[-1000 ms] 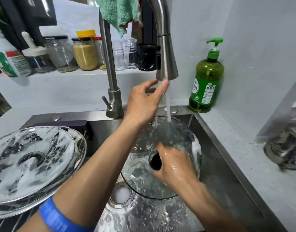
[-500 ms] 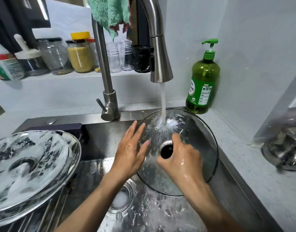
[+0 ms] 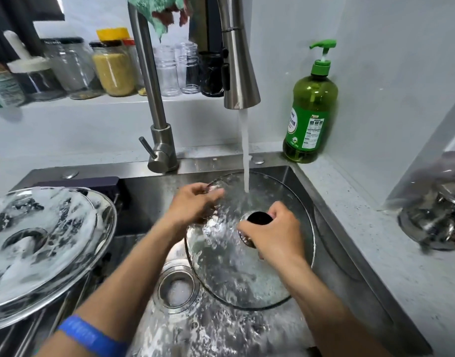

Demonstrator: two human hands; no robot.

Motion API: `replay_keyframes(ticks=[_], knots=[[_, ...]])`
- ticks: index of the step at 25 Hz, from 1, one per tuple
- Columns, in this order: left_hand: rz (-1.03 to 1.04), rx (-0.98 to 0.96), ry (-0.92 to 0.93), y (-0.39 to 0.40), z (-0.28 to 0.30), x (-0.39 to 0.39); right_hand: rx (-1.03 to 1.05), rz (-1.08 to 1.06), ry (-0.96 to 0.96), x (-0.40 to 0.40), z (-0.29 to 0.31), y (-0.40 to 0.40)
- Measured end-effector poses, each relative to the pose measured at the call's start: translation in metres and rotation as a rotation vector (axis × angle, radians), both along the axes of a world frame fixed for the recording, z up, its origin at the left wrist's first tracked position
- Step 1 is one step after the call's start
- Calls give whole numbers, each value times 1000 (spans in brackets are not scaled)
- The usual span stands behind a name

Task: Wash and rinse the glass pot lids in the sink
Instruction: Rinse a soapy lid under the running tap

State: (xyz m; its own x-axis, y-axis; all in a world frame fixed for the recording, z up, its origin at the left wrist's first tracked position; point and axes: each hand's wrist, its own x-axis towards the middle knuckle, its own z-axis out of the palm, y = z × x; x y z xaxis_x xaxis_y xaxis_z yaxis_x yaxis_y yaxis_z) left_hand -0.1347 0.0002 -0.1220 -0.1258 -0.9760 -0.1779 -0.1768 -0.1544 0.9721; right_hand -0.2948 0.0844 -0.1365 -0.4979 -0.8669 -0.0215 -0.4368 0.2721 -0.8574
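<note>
A round glass pot lid point(image 3: 236, 274) tilts in the steel sink point(image 3: 332, 228) under running water from the faucet point(image 3: 240, 81). My right hand point(image 3: 275, 234) grips the lid's black knob point(image 3: 258, 217) at its centre. My left hand point(image 3: 195, 204) rests on the lid's upper left surface with fingers loosely curled and blurred by motion. A second, larger glass lid point(image 3: 41, 248) covered in soap foam lies on a rack at the left of the sink.
The sink drain point(image 3: 177, 289) holds foam beside the lid. A green dish soap bottle point(image 3: 310, 112) stands at the back right corner. Jars point(image 3: 113, 70) line the shelf behind the faucet. A shiny metal pot point(image 3: 435, 215) sits on the right counter.
My left hand came down from the faucet head and now rubs the lid's upper left. The lid has tilted and shifted under the stream while my right hand kept hold of the knob.
</note>
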Motion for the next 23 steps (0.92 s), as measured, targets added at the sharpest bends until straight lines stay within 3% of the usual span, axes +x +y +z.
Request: replay_keyframes(ticks=[2,4,6,9,11,14,18,21,23], knots=[[-140,156,249,20,6,28,-21,-11,-288,-1,0,-4],[-250,165,306,45,8,40,14,0,-513,3,1,-5],[-215,86,305,63,7,38,81,47,-634,4,2,-6],[-142,-55,196,82,12,38,265,180,-733,-2,8,-4],[-230,-171,61,91,14,44,368,207,-777,-16,9,-4],[-455,-383,-203,96,17,47,344,92,-1004,-36,5,-8],[-573,-805,-584,101,20,36,326,67,-1212,-45,6,-7],[-595,-999,-615,103,14,42,246,88,-1271,-51,15,-6],[-621,-934,-539,96,15,49,198,114,-1234,-56,21,-5]])
